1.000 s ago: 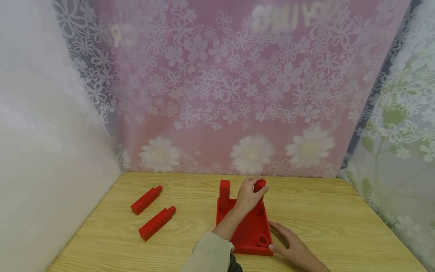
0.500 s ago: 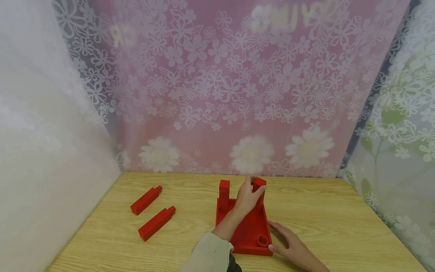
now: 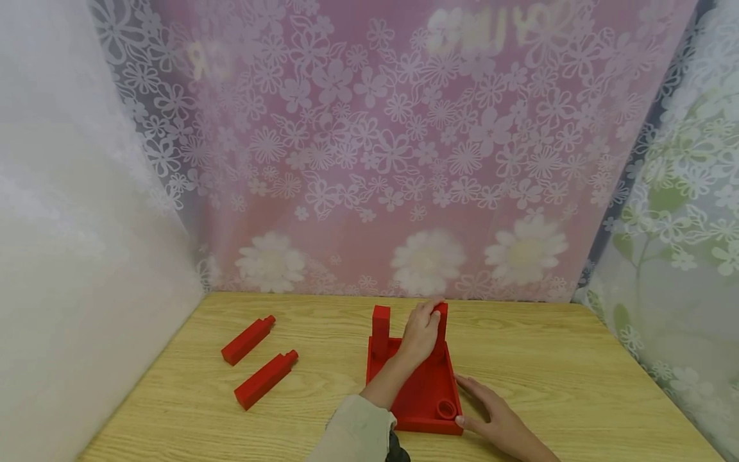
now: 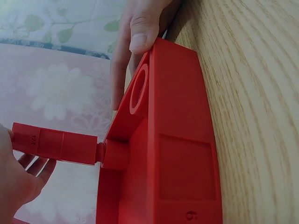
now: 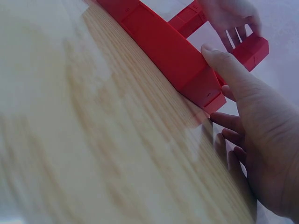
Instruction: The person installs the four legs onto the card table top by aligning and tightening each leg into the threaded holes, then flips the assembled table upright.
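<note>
A red tabletop with raised edges lies upside down on the wooden table. My left hand grips the upper end of a square red table leg, which stands at the far right corner. The leg's narrow neck meets a round socket. At the near right corner, my right hand holds the tabletop, thumb at the corner and fingers along the outer side. Another red leg stands upright at the far left corner. An unfilled round socket shows at the near right; my left forearm hides the near left corner.
Two loose red legs, a farther one and a nearer one, lie on the wooden table to the left, necks pointing away and right. Flowered curtain sheets enclose the back and sides.
The gripped leg has turned about its length, and the fingers and thumb of my left hand have shifted round its top. My right hand and the tabletop stay nearly still.
</note>
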Demonstrator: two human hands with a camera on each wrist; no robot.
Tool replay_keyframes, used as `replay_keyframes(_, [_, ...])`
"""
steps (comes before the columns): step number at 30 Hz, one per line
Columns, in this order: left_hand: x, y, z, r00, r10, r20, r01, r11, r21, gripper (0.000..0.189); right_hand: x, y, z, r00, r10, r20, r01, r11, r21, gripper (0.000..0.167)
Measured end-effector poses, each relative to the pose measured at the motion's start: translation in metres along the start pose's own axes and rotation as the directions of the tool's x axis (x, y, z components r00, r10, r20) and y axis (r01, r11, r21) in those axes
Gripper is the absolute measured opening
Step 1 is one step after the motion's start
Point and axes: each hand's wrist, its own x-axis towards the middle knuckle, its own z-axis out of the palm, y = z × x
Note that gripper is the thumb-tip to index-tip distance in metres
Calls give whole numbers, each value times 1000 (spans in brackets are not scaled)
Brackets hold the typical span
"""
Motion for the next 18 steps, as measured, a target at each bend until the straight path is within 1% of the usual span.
replay_keyframes(3, [-1,0,1,1000,-8,15,8,1000,-22,37,-1,-1,-1,1000,-17,1,17,1000,2,64])
replay_keyframes(5, [-2,-1,2,1000,-11,18,11,1000,-20,42,-2,-1,-1,999,-32,2,32,999,8,64])
replay_keyframes(8, [-2,-1,2,1000,-4,11,4,1000,-26,44,-2,-2,-1,1000,-30,2,30,1000,8,64])
replay_keyframes(12, [-2,-1,4,1000,-13,3,13,999,-37,44,-2,-2,0,1000,-16,-3,16,1000,-3,64])
replay_keyframes(18, [-4,0,6,996,-86,-7,85,991,-104,42,-1,-1,0,1000,16,-4,-16,1000,-19,67])
